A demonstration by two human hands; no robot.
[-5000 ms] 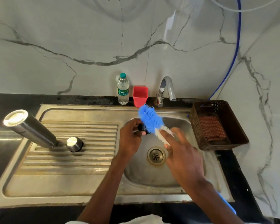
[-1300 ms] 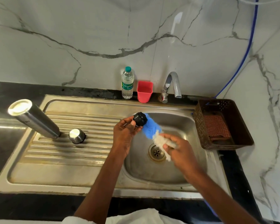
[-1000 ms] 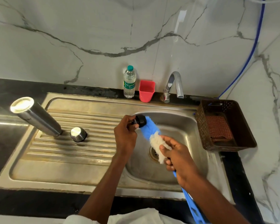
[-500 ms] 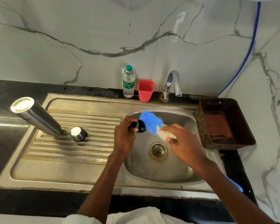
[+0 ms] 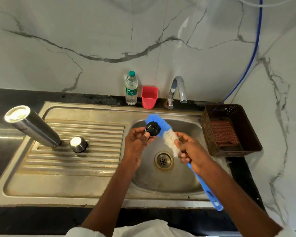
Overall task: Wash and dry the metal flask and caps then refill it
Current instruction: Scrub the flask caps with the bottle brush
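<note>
Over the sink basin (image 5: 183, 182), my left hand (image 5: 137, 141) pinches a small black inner cap (image 5: 152, 128) by its lower end. My right hand (image 5: 191, 151) grips a bottle brush (image 5: 167, 135) with blue and white bristles; its blue bristle head lies against the back of the black cap, and its blue handle runs down past my right wrist. The metal flask (image 5: 32, 127) stands upside down on the ribbed drainboard (image 5: 72, 161) at the left. A small metal outer cap (image 5: 78, 144) stands upside down beside it.
A tap (image 5: 177, 89) rises behind the basin, with a red cup (image 5: 149, 99) and a plastic water bottle (image 5: 131, 88) to its left. A brown basket (image 5: 232, 151) holding a checked cloth (image 5: 223, 132) sits on the right. Black counter surrounds the sink.
My left hand has turned the black cap upward so its top faces me. My right hand has drawn back toward me, and the brush now slants behind the cap with its handle showing.
</note>
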